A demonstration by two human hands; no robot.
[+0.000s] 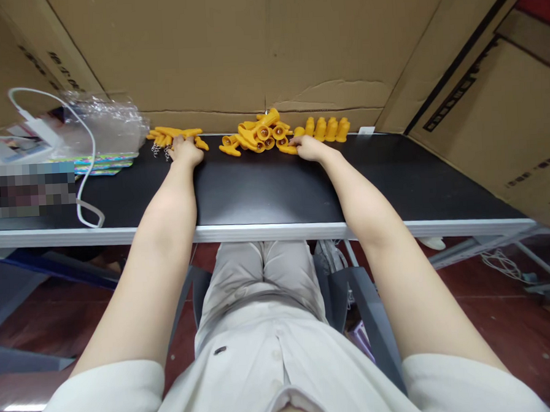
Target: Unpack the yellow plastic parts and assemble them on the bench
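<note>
Both arms reach straight across the black worktop (265, 188) to its far edge, where small orange plastic pieces lie against a brown cardboard wall (248, 47). The left hand (185, 151) rests palm down at the near side of a loose cluster of orange plastic pieces with metal key rings (175, 136), its fingers touching them; whether they close on one I cannot tell. The right hand (309, 147) lies flat with its fingertips against the heap of orange cup-shaped plastic pieces (258, 137) at the middle of the far edge, and its grip is likewise hidden. Just right of that heap stands a neat row of orange plastic pieces (327, 129). Toward the far left corner lie a crumpled clear plastic bag (107, 122) and a white cable (87, 179).
</note>
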